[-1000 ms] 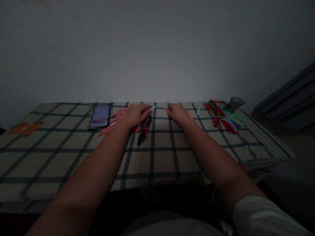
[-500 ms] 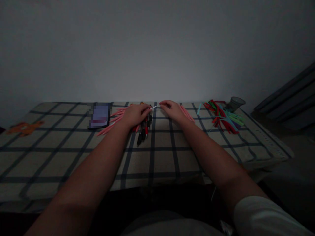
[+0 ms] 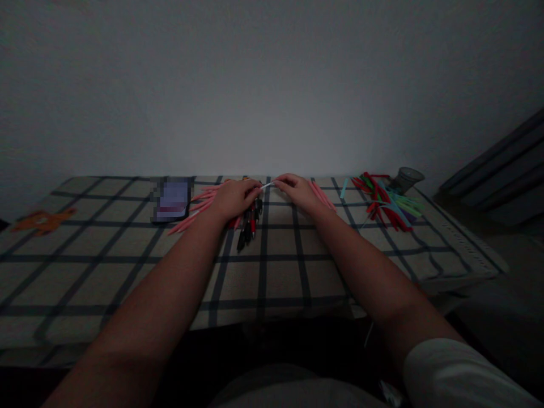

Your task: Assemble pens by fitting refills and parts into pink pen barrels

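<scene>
A thin white stick [image 3: 267, 185] spans the gap between my hands, its exact kind too small to tell. My left hand [image 3: 234, 198] pinches its left end, and my right hand [image 3: 295, 190] pinches the other end between thumb and fingertips. Under and beside my left hand lie several black and red pens [image 3: 249, 229], partly covered by it. Slim pink sticks [image 3: 202, 198] fan out to the left of that hand, also partly hidden. More pink sticks [image 3: 323, 195] lie just right of my right hand.
A plaid cloth [image 3: 280, 277] covers the table, which meets a plain wall [image 3: 272, 90]. At left are a phone-like device [image 3: 173, 199] and an orange flat piece [image 3: 42, 220]. Rightward lie colourful strips [image 3: 389, 207], a pale blue strip [image 3: 344, 188] and a clear cup [image 3: 408, 178].
My right fingers have shifted very slightly around the right end of the white stick. My left hand and the things on the table look unmoved.
</scene>
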A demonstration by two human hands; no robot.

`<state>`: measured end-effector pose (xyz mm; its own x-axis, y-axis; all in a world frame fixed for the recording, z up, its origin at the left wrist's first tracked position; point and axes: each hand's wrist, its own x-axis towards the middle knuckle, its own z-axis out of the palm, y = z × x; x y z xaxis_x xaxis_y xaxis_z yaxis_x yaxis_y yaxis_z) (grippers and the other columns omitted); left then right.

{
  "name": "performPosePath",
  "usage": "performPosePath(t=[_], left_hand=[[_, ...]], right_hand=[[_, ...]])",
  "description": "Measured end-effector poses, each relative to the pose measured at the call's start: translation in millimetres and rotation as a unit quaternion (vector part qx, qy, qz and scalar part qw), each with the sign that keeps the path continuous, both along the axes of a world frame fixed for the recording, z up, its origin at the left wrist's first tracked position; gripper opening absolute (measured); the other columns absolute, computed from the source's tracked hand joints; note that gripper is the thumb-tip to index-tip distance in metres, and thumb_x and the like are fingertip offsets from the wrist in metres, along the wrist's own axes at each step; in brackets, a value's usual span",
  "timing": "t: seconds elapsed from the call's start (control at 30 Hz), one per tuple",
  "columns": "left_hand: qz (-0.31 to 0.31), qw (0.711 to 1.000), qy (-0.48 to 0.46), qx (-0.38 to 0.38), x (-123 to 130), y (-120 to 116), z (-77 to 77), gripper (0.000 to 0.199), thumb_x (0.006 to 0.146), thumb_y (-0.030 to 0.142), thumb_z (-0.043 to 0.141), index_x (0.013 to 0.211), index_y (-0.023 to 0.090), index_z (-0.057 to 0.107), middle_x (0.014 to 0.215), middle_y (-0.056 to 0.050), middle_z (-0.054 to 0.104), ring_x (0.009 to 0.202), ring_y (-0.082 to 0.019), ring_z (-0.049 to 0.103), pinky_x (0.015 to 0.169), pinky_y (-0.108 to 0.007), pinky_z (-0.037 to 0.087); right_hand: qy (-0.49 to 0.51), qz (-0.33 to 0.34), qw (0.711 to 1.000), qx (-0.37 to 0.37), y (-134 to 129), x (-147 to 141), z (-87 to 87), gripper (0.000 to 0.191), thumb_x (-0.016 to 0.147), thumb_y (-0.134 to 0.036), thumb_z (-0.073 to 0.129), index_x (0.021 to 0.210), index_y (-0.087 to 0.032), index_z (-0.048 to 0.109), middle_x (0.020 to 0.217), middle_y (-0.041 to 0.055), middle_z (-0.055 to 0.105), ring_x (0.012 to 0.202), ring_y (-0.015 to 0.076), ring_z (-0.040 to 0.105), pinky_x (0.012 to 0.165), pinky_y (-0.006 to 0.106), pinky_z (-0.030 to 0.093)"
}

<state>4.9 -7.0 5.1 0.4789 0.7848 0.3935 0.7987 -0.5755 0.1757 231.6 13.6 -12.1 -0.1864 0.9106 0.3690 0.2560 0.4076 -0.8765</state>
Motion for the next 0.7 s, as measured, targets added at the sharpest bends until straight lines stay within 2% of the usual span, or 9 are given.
performPosePath(t=[0.1, 0.23, 0.4, 0.57, 0.7], left_hand=[[0.003, 1.0, 0.004, -0.003, 0.8, -0.6, 1.3, 0.038, 0.104, 0.043, 0.044, 0.118, 0.023, 0.073, 0.104, -0.008, 0.078, 0.093, -0.026, 0.069, 0.079, -0.034, 0.043], [0.004, 1.0, 0.009, -0.005, 0.9, -1.0, 1.7, 0.039, 0.103, 0.043, 0.044, 0.119, 0.023, 0.073, 0.104, -0.008, 0.078, 0.093, -0.027, 0.069, 0.078, -0.034, 0.043], [0.003, 1.0, 0.006, 0.001, -0.7, -0.2, 0.3, 0.038, 0.103, 0.043, 0.044, 0.119, 0.024, 0.073, 0.103, -0.008, 0.078, 0.091, -0.026, 0.068, 0.076, -0.033, 0.042], [0.006, 1.0, 0.008, -0.001, -0.3, -0.3, 0.1, 0.039, 0.104, 0.044, 0.043, 0.12, 0.024, 0.073, 0.103, -0.007, 0.078, 0.092, -0.026, 0.068, 0.078, -0.034, 0.043], [0.013, 1.0, 0.014, -0.004, 0.9, -1.7, 1.3, 0.04, 0.104, 0.044, 0.043, 0.121, 0.024, 0.073, 0.105, -0.008, 0.078, 0.094, -0.026, 0.067, 0.082, -0.035, 0.044]], right_hand=[[0.037, -0.011, 0.999, -0.009, 2.2, 3.3, -2.3, 0.013, 0.085, -0.033, 0.071, 0.087, -0.019, 0.071, 0.087, 0.0012, 0.071, 0.081, 0.0144, 0.062, 0.077, 0.027, 0.049], [0.093, -0.028, 0.995, -0.034, 10.8, 10.1, -10.0, 0.019, 0.085, -0.039, 0.07, 0.086, -0.02, 0.068, 0.074, -0.0022, 0.063, 0.061, 0.0101, 0.051, 0.054, 0.023, 0.036], [0.161, -0.037, 0.986, -0.024, 18.2, 12.9, -15.9, 0.015, 0.087, -0.034, 0.068, 0.08, -0.023, 0.061, 0.072, -0.0029, 0.063, 0.055, 0.0083, 0.05, 0.05, 0.02, 0.037], [0.153, -0.071, 0.985, -0.031, 17.2, 11.3, -13.5, 0.013, 0.086, -0.025, 0.064, 0.077, -0.023, 0.054, 0.07, -0.0046, 0.062, 0.055, 0.0076, 0.051, 0.052, 0.019, 0.041], [0.158, -0.084, 0.984, -0.025, 19.3, 11.8, -14.6, 0.014, 0.084, -0.025, 0.065, 0.078, -0.023, 0.052, 0.076, -0.0033, 0.066, 0.057, 0.0083, 0.054, 0.052, 0.02, 0.043]])
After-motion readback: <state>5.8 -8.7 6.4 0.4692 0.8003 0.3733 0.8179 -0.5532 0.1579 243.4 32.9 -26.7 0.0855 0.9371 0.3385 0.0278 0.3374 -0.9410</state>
